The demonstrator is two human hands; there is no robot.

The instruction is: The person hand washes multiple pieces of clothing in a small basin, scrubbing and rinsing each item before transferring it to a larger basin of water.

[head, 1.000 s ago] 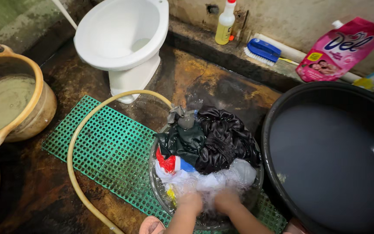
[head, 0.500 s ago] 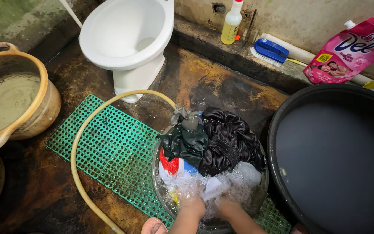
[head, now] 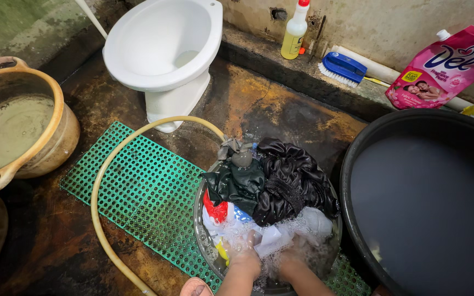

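Both hands have slid a little nearer in the suds since a moment ago: the left hand (head: pixel 243 257) is curled around a wet white cloth (head: pixel 272 239), while the right hand (head: pixel 291 262) lies half sunk in foam, its grip impossible to tell. That cloth lies at the near side of one round clear plastic basin (head: pixel 203 239), beside one glossy crumpled black garment (head: pixel 289 181). One green perforated plastic mat (head: pixel 144 189) lies beneath, one large black tub of water (head: pixel 429 203) stands to the right.

White cloth (head: pixel 272 238) — wet, sudsy, crumpled — in round metal basin (head: pixel 201 233), beside dark garments (head: pixel 281 178).
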